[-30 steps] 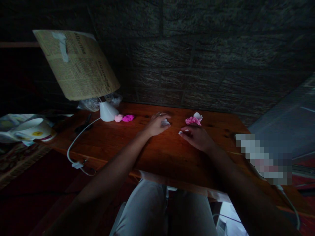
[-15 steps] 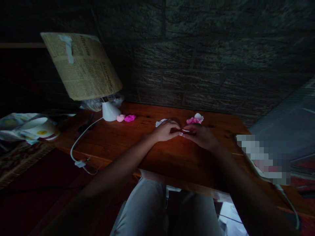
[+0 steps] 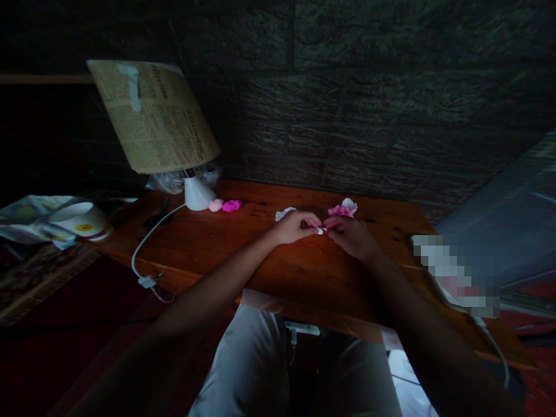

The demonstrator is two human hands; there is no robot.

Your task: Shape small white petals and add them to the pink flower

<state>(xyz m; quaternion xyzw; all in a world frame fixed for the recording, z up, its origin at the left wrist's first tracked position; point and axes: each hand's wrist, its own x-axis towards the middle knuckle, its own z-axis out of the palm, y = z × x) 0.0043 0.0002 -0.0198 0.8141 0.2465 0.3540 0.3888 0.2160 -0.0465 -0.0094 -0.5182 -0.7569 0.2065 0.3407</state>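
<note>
My left hand point(image 3: 295, 227) and my right hand point(image 3: 351, 235) meet fingertip to fingertip over the middle of a wooden table point(image 3: 260, 260). Both pinch a tiny white scrap point(image 3: 322, 230) between them; too small to name. A crumpled white paper point(image 3: 284, 214) lies just behind my left hand. A pink crumpled wad with a white piece point(image 3: 342, 209) sits just behind my right hand.
A lamp with a newspaper-print shade point(image 3: 156, 116) and white base point(image 3: 198, 194) stands at the back left, its white cord point(image 3: 145, 249) hanging over the table's edge. Two pink lumps point(image 3: 225, 205) lie by the base. A cup point(image 3: 82, 220) rests on a cloth at far left. A brick wall lies behind.
My left hand has let the crumpled white paper lie on the table and moved right. Both hands came together and now pinch a small white scrap.
</note>
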